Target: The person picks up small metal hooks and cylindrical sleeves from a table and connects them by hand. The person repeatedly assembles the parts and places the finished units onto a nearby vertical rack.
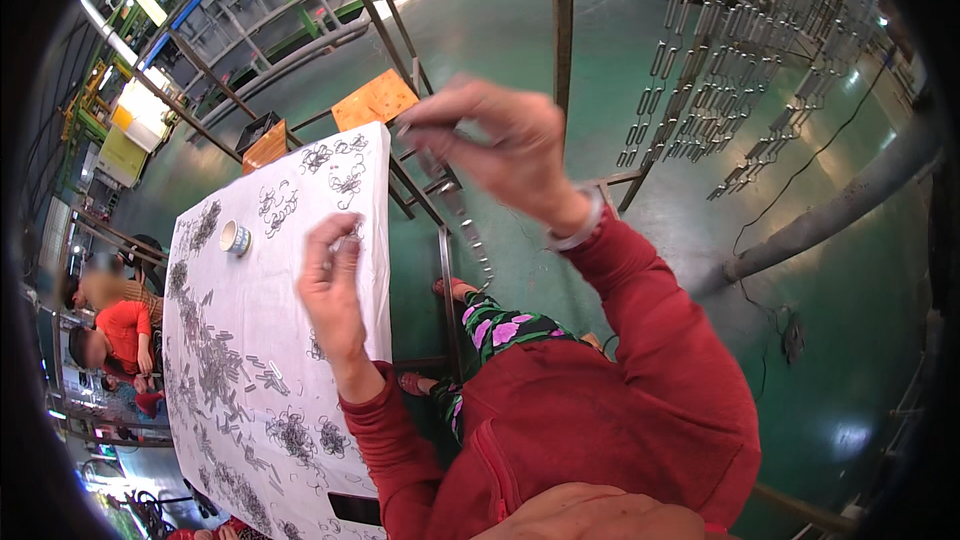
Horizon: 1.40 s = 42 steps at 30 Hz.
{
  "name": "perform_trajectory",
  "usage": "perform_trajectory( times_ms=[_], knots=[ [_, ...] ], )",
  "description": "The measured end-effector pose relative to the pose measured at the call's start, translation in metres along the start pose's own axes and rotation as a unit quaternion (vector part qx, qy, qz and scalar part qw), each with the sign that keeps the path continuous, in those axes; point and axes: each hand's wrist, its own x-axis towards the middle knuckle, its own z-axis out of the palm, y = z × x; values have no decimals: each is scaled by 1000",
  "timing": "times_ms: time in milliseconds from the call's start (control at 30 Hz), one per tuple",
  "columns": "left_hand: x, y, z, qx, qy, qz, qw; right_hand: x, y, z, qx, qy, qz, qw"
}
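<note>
My right hand [500,145] is raised past the table's far right corner, blurred, with its fingers pinched together. From just under those fingers hangs a chain of small shiny metal pieces [464,223], reaching down toward the floor; its top end is partly hidden. Above the white-covered table [375,170] is my left hand [335,290], its fingers curled in toward the thumb. Whatever it holds is too small or blurred to name. Thin dark wire rings [347,178] lie in loose clusters beyond the left hand, and small grey metal strips [225,365] are scattered to its left.
A small patterned cup [235,238] stands on the table, and a dark flat object [355,508] lies near its front edge. Metal posts [563,30] rise beyond. Chains of metal loops [710,60] hang at right near a thick grey pipe [830,220]. People [125,340] sit across the table.
</note>
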Motion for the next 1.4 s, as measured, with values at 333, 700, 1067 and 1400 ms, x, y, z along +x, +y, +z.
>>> perform_trajectory(
  times_ms=[333,700,1067,1400],
  knots=[
    [-189,-270,-26,-21,-154,-468,870,62,-57,-119,-174,182,3,968],
    [-397,-427,-66,79,-182,-501,843,133,-98,-284,-251,343,-110,898],
    [-389,-427,-69,209,-288,-395,847,190,-116,-395,-375,373,-145,836],
    [-409,-464,-74,283,-357,-271,848,194,-109,-374,-566,339,-100,745]
  ],
)
